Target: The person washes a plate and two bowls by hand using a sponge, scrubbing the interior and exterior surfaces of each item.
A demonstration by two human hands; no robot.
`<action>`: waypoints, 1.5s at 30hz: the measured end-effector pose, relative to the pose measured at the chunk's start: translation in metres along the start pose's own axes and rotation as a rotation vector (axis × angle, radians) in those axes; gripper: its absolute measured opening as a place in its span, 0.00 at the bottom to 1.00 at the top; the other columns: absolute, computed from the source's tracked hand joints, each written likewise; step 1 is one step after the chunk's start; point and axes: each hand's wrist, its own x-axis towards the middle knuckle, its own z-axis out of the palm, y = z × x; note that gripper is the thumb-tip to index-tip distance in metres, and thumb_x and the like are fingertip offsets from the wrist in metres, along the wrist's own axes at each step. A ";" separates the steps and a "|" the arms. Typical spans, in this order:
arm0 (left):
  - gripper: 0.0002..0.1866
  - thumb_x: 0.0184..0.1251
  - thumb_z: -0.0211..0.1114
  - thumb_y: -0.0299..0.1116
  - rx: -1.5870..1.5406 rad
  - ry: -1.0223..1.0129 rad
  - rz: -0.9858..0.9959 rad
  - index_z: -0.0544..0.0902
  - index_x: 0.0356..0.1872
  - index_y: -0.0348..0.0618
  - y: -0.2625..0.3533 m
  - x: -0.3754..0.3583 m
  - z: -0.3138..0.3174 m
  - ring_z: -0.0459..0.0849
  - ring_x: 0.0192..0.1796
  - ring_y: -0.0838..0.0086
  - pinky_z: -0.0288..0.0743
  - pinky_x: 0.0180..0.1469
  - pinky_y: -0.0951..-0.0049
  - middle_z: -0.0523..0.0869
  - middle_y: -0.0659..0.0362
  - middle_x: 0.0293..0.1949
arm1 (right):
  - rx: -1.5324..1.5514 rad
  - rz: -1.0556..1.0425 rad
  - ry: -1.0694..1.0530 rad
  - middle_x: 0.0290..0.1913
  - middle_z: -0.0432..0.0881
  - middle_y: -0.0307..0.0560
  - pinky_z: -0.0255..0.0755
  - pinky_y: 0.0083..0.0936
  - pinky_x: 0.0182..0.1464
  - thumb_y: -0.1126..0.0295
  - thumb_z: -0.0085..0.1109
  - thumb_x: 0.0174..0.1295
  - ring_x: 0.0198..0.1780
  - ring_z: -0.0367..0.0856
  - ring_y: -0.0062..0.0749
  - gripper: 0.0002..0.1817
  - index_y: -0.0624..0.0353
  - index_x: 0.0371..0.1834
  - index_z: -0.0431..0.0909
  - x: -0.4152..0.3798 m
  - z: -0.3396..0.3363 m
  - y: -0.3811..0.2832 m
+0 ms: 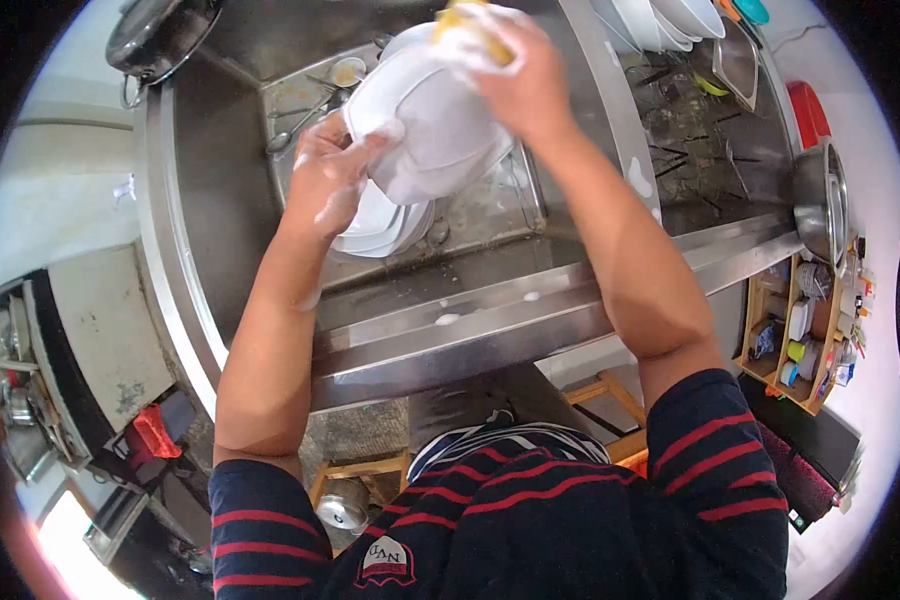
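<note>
Over the metal sink, a white plate is tilted in my left hand, whose thumb lies on its face. Soap foam clings to that hand and to the plate. My right hand is closed round a foamy yellow sponge at the plate's upper right edge. Below the held plate, more white plates are stacked in the sink basin. Spoons and a small dish lie in the basin to the left of the plate.
A dark pot stands at the upper left of the sink. White bowls and a metal tray are at the upper right. A steel basin leans at the right end. The metal counter edge runs before my body.
</note>
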 end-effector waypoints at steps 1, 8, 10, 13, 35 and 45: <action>0.13 0.60 0.64 0.26 0.000 -0.001 0.000 0.83 0.46 0.33 0.002 0.000 -0.001 0.82 0.40 0.77 0.75 0.42 0.76 0.87 0.58 0.40 | 0.074 0.167 -0.009 0.49 0.81 0.53 0.72 0.33 0.52 0.71 0.65 0.53 0.50 0.79 0.46 0.23 0.60 0.54 0.78 -0.001 -0.004 0.009; 0.15 0.60 0.63 0.21 -0.405 0.182 0.047 0.78 0.49 0.32 0.008 0.002 -0.006 0.85 0.43 0.69 0.80 0.51 0.72 0.85 0.51 0.43 | 0.495 0.679 0.128 0.48 0.83 0.47 0.73 0.23 0.50 0.75 0.65 0.51 0.48 0.81 0.27 0.24 0.57 0.55 0.80 -0.008 0.017 0.045; 0.16 0.60 0.63 0.20 -0.519 0.245 0.079 0.76 0.50 0.31 0.002 0.005 -0.009 0.85 0.45 0.68 0.81 0.53 0.70 0.84 0.51 0.44 | 0.373 0.567 0.109 0.47 0.83 0.47 0.73 0.24 0.51 0.75 0.66 0.50 0.48 0.81 0.28 0.24 0.57 0.54 0.80 -0.012 0.021 0.035; 0.16 0.61 0.62 0.21 -0.542 0.295 0.106 0.74 0.51 0.31 0.001 0.005 -0.006 0.84 0.48 0.66 0.81 0.55 0.68 0.82 0.50 0.47 | 0.199 0.316 0.057 0.46 0.82 0.47 0.72 0.26 0.52 0.75 0.68 0.48 0.48 0.80 0.32 0.24 0.57 0.53 0.80 -0.021 0.023 0.004; 0.26 0.46 0.69 0.23 0.025 -0.113 -0.099 0.77 0.52 0.30 0.009 -0.006 -0.002 0.83 0.45 0.69 0.75 0.49 0.71 0.85 0.52 0.44 | 0.772 0.429 0.026 0.55 0.78 0.50 0.68 0.25 0.59 0.75 0.60 0.57 0.55 0.78 0.34 0.24 0.67 0.59 0.73 0.003 -0.015 -0.012; 0.25 0.56 0.62 0.28 -0.558 -0.033 -0.259 0.74 0.55 0.25 0.018 -0.005 -0.019 0.84 0.49 0.58 0.80 0.54 0.63 0.83 0.46 0.47 | 0.418 -0.117 -0.081 0.52 0.79 0.56 0.69 0.33 0.57 0.70 0.72 0.49 0.56 0.78 0.43 0.27 0.67 0.53 0.77 0.006 -0.013 -0.016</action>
